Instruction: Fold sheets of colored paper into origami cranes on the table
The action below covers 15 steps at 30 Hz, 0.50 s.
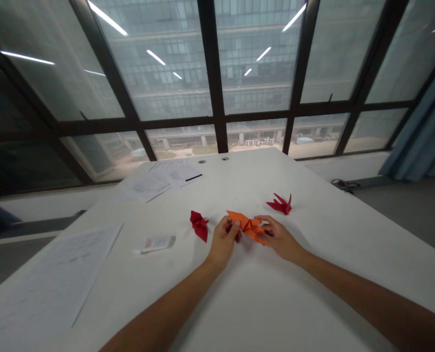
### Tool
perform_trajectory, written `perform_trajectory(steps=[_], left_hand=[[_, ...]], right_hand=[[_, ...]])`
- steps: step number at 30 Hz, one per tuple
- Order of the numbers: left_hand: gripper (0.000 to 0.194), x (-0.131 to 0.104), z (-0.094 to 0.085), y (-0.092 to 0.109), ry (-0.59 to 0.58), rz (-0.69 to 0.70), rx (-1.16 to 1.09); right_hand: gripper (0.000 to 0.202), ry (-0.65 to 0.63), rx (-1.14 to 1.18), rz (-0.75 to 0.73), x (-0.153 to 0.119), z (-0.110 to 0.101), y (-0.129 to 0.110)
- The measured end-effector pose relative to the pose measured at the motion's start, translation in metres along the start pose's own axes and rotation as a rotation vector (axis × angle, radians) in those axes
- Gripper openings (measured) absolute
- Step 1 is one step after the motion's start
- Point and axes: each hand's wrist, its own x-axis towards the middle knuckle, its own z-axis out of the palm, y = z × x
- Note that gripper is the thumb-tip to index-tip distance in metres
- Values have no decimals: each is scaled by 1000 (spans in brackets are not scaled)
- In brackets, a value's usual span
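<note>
An orange folded paper figure point(248, 225) is held between both hands above the white table. My left hand point(225, 238) pinches its left part, with the thumb on top. On its right side, my right hand point(277, 238) grips the edge between thumb and fingers; some fingertips are hidden behind the paper. A red folded paper figure point(199, 225) lies on the table just left of my left hand. Another red folded figure with pointed tips point(281, 204) rests beyond my right hand.
A white tube with print point(159, 243) lies left of the hands on the white table point(239, 303). A large printed sheet point(52, 283) is at the near left, and more papers point(149, 183) lie at the far left. Windows stand behind the table.
</note>
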Motion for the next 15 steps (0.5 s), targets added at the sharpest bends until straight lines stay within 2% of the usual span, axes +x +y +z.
perform_trajectory(steps=[7, 12, 15], left_hand=[[27, 4, -1, -9, 72, -62, -70], [24, 3, 4, -6, 130, -73, -78], [23, 2, 6, -2, 120, -75, -71]], right_hand=[[47, 35, 86, 77, 2, -8, -7], [44, 57, 112, 102, 0, -11, -10], [43, 54, 115, 94, -1, -10, -9]])
